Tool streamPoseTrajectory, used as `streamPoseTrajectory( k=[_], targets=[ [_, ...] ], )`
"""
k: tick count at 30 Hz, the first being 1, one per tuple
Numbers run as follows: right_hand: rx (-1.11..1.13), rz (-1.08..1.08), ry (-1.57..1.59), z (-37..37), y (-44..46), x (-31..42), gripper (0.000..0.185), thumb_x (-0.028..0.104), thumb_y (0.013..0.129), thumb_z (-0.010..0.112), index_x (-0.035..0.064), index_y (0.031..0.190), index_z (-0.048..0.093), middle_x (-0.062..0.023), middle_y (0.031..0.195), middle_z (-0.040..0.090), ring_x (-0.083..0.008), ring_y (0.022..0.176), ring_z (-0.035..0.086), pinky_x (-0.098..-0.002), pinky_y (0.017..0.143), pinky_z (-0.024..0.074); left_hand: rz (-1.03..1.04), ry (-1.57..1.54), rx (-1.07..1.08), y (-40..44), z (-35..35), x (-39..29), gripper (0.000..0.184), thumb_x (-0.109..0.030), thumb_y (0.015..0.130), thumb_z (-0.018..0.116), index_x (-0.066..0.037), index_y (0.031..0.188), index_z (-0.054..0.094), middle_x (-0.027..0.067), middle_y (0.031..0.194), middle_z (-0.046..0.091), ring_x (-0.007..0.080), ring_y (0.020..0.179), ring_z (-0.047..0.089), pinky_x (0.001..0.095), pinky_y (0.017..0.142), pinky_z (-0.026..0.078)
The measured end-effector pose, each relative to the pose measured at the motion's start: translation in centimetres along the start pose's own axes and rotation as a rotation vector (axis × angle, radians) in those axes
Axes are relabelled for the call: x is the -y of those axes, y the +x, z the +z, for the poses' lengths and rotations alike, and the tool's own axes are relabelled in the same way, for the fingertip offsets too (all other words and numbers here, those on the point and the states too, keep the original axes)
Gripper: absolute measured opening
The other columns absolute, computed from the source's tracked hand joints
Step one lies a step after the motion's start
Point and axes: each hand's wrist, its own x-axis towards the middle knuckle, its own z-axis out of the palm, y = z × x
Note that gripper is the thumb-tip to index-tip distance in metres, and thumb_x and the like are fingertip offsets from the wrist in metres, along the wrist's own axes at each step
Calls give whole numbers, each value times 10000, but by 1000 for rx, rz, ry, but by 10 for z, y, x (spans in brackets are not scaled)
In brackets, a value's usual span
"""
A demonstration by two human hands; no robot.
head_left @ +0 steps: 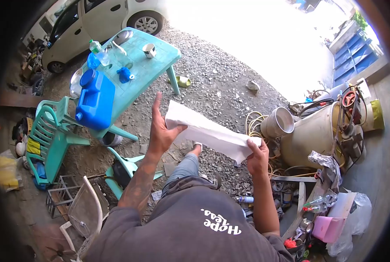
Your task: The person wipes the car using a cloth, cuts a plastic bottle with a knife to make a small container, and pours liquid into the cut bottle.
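A long, white folded sheet [208,131], cloth or paper I cannot tell which, is stretched in the air in front of my body. My left hand [162,133] has its end, the thumb lying across the near face and the other fingers pointing up along the edge. At the opposite, lower end, my right hand [258,158] pinches the corner between thumb and fingers. The sheet slopes down from left to right, and one edge hangs slightly loose near the right hand.
Ahead on the left stands a green plastic table [138,61] with a blue jerrycan [96,102], a bottle [100,54] and a cup [149,50]. A green chair [55,135] is beside it. A large drum [310,135], a bucket [277,122] and hoses are on the right. Gravel [212,83] covers the ground.
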Motion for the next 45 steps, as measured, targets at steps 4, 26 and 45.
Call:
streamPoseTrajectory(
  k=[4,26,45],
  targets=[
    [-15,-192,-88,22,74,26,390,34,841,708,26,1170,499,-50,836,640,-92,764,601,-238,704,476,129,389,46,71,-21,27,731,43,727,768,-102,1387,489,102,1002,688,160,906,655,294,812,531],
    [394,93,-197,177,523,183,272,125,907,564,2,1147,530,-72,974,637,-135,876,627,-279,792,505,-426,-424,304,528,-50,60,283,-114,788,780,-84,842,503,91,880,686,96,786,626,238,723,487],
    [606,-331,-580,264,939,320,197,111,873,684,-45,990,658,-38,870,666,-112,805,589,-265,776,440,-452,321,383,808,49,111,435,-30,777,742,-1,1195,624,78,868,723,90,773,663,247,708,524]
  ],
)
